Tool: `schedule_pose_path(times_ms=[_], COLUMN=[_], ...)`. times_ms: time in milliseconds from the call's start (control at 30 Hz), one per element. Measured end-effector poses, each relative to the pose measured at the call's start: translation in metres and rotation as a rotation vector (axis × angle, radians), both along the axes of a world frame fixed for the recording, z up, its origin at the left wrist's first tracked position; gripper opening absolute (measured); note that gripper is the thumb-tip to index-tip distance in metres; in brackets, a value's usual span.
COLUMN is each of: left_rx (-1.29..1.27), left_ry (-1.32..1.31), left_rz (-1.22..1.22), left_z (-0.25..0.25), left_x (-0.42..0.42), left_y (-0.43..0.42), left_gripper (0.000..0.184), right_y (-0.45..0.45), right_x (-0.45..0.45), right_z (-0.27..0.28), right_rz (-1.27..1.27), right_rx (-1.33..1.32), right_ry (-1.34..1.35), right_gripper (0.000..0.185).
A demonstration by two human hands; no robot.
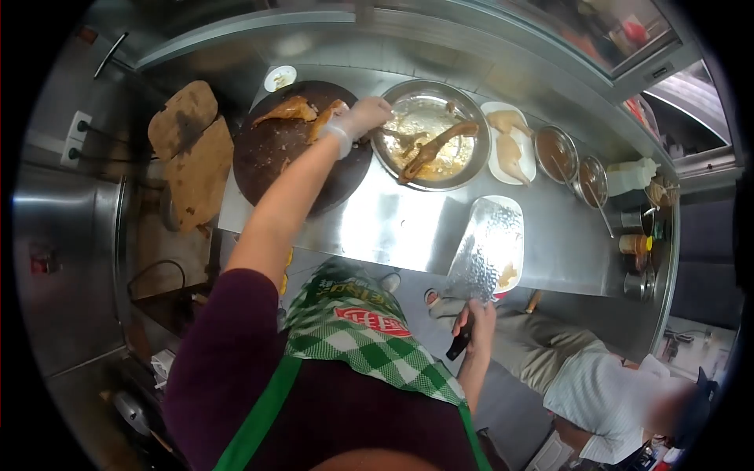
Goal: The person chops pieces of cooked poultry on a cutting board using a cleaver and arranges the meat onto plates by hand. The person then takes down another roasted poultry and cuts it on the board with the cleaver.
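My right hand (477, 326) is wrapped round the black handle of a cleaver (481, 247). Its broad, dimpled blade points away from me, over a white tray (514, 228) at the counter's front edge. In a clear glove, my left hand (363, 119) reaches between a round dark chopping board (263, 169) and a steel basin (481, 153). Its fingers look closed, and what they hold, if anything, is hidden. Roasted poultry pieces (287, 110) lie on the board, one beside my left wrist. Inside the basin are browned poultry pieces (428, 153) in oily liquid.
Pale poultry pieces (509, 153) lie on a white plate right of the basin. Sauce bowls (555, 153), bottles and jars line the right side. A small white dish (280, 78) stands behind the board. A co-worker (597, 385) is at the lower right.
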State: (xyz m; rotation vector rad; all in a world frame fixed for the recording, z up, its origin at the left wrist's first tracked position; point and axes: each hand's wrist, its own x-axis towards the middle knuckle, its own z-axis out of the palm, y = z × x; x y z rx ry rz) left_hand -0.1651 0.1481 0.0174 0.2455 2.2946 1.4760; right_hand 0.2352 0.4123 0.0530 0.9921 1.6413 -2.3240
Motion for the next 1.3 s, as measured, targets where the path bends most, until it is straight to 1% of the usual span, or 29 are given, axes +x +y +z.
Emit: schedule_pose_path(times_ms=[33,67,100,133,200,267,300,367,400,433,500,533,567,600,633,700,733,767,800,867,900,1033,1067,1133,1167,1200,1267,1300], left_rx=[-0.102,-0.197,-0.372,-0.453,-0.776,-0.829,-0.855,-0.800,-0.769,-0.805,-0.483,-0.320,-0.393,-0.464,-0.629,-0.776,-0.849,-0.882,-0.835,-0.741,-0.725,-0.726,-0.714,-0.690,-0.710,-0.698,-0.392,-0.086], left_ry=[0.097,0.192,0.207,0.177,0.140,0.218,0.257,0.319,0.342,0.234,0.172,0.140,0.174,0.213,0.316,0.302,0.295,0.295,0.321,0.349,0.342,0.332,0.330,0.327,0.319,0.269,0.151,0.054], left_rz=[-0.035,-0.067,-0.099,-0.149,-0.346,-0.265,-0.232,-0.282,-0.305,-0.358,-0.123,-0.010,-0.014,-0.014,-0.103,-0.307,-0.407,-0.330,-0.253,-0.100,-0.144,-0.116,-0.149,-0.218,-0.224,-0.259,-0.107,-0.166], left_z=[-0.014,-0.027,-0.022,-0.020,-0.012,-0.051,-0.054,-0.059,-0.050,-0.031,-0.045,-0.039,-0.033,-0.016,-0.017,-0.030,-0.027,-0.023,-0.028,-0.056,-0.062,-0.072,-0.072,-0.054,-0.072,-0.069,-0.063,-0.064], left_x=[0.001,-0.001,0.008,0.014,0.023,0.018,0.021,0.023,0.028,0.025,-0.007,-0.017,-0.025,-0.029,-0.030,-0.019,-0.006,0.008,0.007,0.011,0.006,0.001,-0.001,-0.001,-0.016,-0.024,-0.028,-0.035], left_y=[0.002,0.008,0.020,0.033,0.055,0.069,0.070,0.062,0.056,0.051,0.041,0.039,0.039,0.039,0.040,0.044,0.048,0.055,0.063,0.072,0.074,0.081,0.079,0.075,0.072,0.071,0.061,0.052], left_gripper=[0.035,0.038,0.045,0.044,0.039,0.033,0.031,0.028,0.027,0.029,0.032,0.034,0.039,0.044,0.050,0.050,0.049,0.045,0.042,0.038,0.033,0.028,0.027,0.027,0.028,0.030,0.023,0.023], right_y=[0.002,-0.001,-0.006,-0.011,-0.019,-0.033,-0.040,-0.056,-0.062,-0.074,-0.085,-0.088,-0.092,-0.095,-0.096,-0.096,-0.094,-0.090,-0.085,-0.074,-0.067,-0.040,-0.034,-0.021,-0.016,-0.010,0.002,0.007], right_x=[-0.008,-0.012,-0.017,-0.020,-0.018,-0.014,-0.011,0.000,0.006,0.005,0.010,0.012,0.016,0.018,0.021,0.028,0.032,0.034,0.036,0.045,0.046,0.051,0.057,0.067,0.070,0.073,0.081,0.083], right_z=[-0.001,0.003,0.007,0.009,0.008,0.012,0.013,0.003,0.000,0.007,0.004,0.002,0.004,0.005,0.005,0.004,0.003,0.002,-0.001,0.001,0.003,0.007,0.003,-0.004,-0.002,-0.001,0.002,0.003], right_rz=[0.047,0.037,0.028,0.018,0.002,-0.024,-0.039,-0.125,-0.163,-0.254,-0.281,-0.297,-0.310,-0.319,-0.326,-0.341,-0.347,-0.350,-0.352,-0.353,-0.355,-0.346,-0.349,-0.360,-0.383,-0.394,-0.398,-0.418], right_rx=[0.006,0.002,0.002,0.000,-0.008,0.012,0.041,0.009,-0.004,-0.057,-0.051,-0.047,-0.032,-0.016,-0.003,-0.014,-0.019,-0.021,-0.022,-0.032,-0.040,-0.017,-0.014,-0.008,-0.002,0.016,0.054,0.064], right_ry=[-0.011,0.000,0.013,0.021,0.026,0.013,-0.003,-0.009,-0.017,-0.030,-0.033,-0.030,-0.039,-0.043,-0.046,-0.021,-0.007,0.003,0.014,0.011,0.011,-0.014,-0.011,-0.006,0.002,-0.006,0.003,0.012], right_gripper=[0.016,0.016,0.016,0.015,0.014,0.013,0.013,0.012,0.012,0.009,0.009,0.009,0.010,0.011,0.013,0.013,0.013,0.013,0.013,0.012,0.010,0.008,0.010,0.014,0.014,0.014,0.014,0.013])
